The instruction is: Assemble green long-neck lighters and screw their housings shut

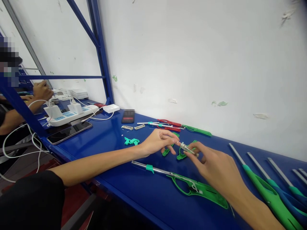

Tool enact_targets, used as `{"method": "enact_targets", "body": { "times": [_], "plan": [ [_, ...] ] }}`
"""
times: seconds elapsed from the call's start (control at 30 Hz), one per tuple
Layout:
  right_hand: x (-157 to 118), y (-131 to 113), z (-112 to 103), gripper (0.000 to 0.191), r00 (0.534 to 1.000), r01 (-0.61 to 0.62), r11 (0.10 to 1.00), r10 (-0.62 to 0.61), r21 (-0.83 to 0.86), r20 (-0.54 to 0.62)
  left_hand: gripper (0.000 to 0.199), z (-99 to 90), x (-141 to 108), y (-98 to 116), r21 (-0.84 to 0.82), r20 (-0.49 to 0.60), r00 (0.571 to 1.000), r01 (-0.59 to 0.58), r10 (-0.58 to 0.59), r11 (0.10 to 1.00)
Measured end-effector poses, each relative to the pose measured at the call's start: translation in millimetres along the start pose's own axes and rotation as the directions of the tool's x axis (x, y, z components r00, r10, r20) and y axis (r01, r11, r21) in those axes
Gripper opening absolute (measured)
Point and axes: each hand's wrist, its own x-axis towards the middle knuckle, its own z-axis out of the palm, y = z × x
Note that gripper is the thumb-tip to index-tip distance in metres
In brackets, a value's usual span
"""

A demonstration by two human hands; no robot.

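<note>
My right hand [213, 163] grips a small clear cartridge with a metal end [189, 149], its thumb and fingers closed round the lower part. At the cartridge's upper end, my left hand [159, 142] pinches with thumb and forefinger; what sits between those fingertips is too small to name. Beneath both hands lie green casing pieces [181, 156], partly covered. Nearer the front edge is an opened green lighter half [208, 191] with a metal tube, a white wire and a teal clip [150, 168].
Teal parts [131, 141], two clear cartridges [127, 127] and red lighter parts [169, 122] lie behind. Several long lighters [263, 188] fill the right side. A phone [69, 131] and power strip [72, 115] are left, beside a blue frame post [99, 48]. Another person's hand [42, 91] is beyond.
</note>
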Motion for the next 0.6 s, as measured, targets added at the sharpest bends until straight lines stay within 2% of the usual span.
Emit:
{"method": "enact_targets", "body": {
  "times": [0.37,0.6],
  "plan": [
    [0.5,-2.6,-0.1,0.036,1.000,-0.009,1.000,0.008,-0.009,-0.019,0.035,5.1,-2.8,2.5,0.021,-0.008,1.000,0.000,0.000,1.000],
    [0.9,-1.7,-1.4,0.038,0.999,-0.027,0.999,0.026,-0.019,-0.039,0.034,5.1,-4.1,4.3,0.056,-0.015,1.000,-0.004,0.005,0.998]
  ]
}}
